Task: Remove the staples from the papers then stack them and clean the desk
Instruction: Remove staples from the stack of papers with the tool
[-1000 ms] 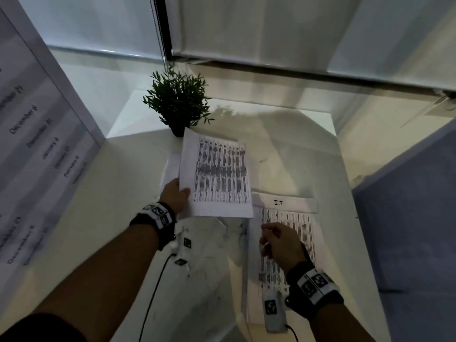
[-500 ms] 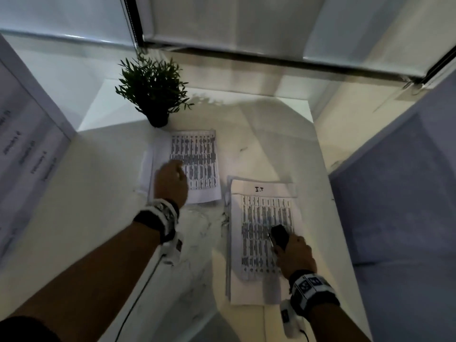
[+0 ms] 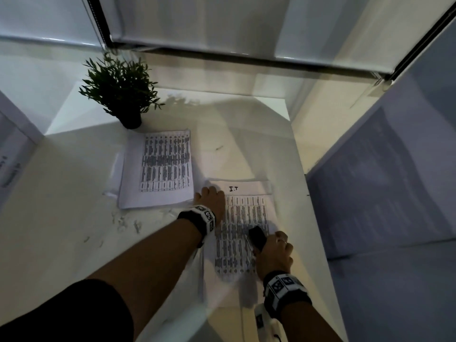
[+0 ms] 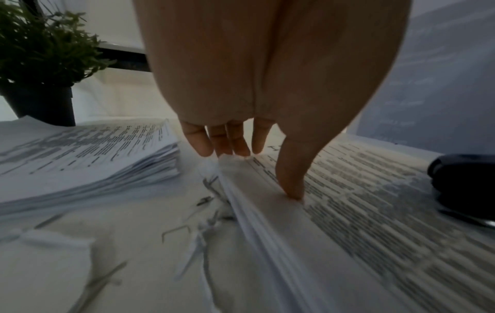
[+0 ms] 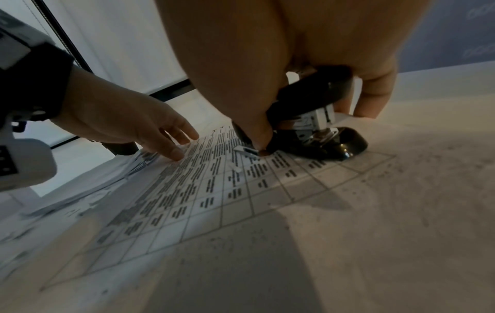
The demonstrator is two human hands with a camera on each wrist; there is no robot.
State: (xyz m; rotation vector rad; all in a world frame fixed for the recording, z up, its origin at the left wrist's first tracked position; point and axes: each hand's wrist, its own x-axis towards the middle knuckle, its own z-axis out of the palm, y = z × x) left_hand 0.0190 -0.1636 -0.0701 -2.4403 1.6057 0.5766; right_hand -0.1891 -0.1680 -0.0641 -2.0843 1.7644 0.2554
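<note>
Left hand (image 3: 212, 201) flat, fingers spread, pins the near stack's (image 3: 249, 218) far-left corner, steadying it while right hand (image 3: 274, 253) grips the stapler (image 3: 257, 236).

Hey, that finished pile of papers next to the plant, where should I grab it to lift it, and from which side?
Take the finished pile by its near long edge, from the right, probably with the thumb on top and the fingers slid underneath. It lies flat with fanned edges, the potted plant crowds its far end, and loose staples litter the desk in front.
</note>
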